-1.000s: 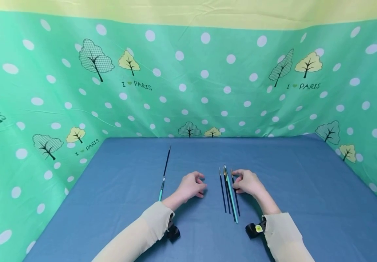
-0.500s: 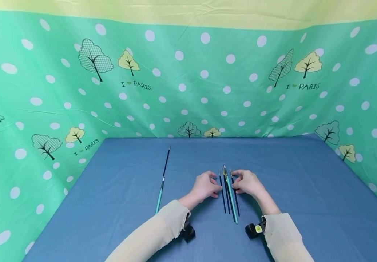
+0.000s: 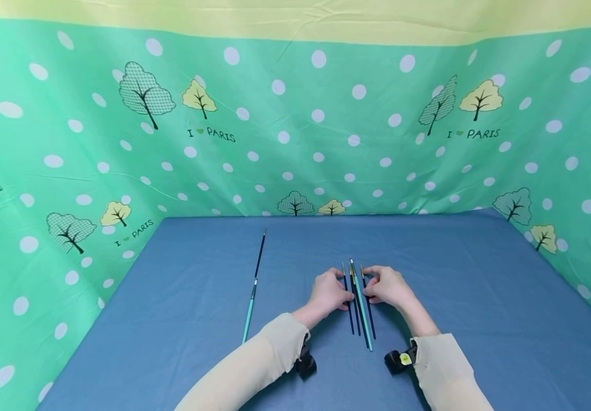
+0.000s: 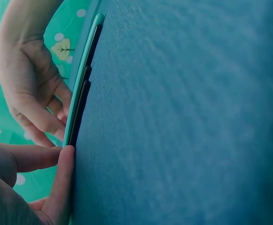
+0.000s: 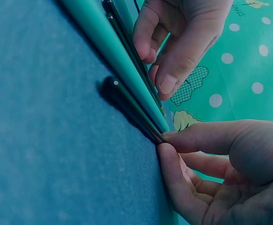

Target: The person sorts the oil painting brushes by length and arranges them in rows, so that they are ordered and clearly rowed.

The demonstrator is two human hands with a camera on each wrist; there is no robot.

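Observation:
A loose bundle of slim paintbrushes lies lengthwise between my two hands in the head view. Several have black handles; one has a longer turquoise handle (image 3: 361, 313). My left hand (image 3: 327, 292) pinches the leftmost black paintbrush (image 3: 351, 321) with thumb and index finger; in the left wrist view its fingertips meet at the brushes. On the other side, my right hand (image 3: 388, 286) pinches the rightmost black paintbrush (image 3: 372, 321) near its metal collar. The right wrist view shows that dark handle (image 5: 127, 96) running into the thumb and fingertip, beside the turquoise one.
Farther left, a black paintbrush (image 3: 260, 254) and a turquoise paintbrush (image 3: 249, 311) lie end to end, the latter's lower end beside the left sleeve. A blue cloth (image 3: 444, 268) covers the table. Behind it hangs a green dotted curtain (image 3: 254, 177).
My left hand has moved right across the cloth, from apart to touching the leftmost brush of the bundle. My right hand and the brushes have stayed in place.

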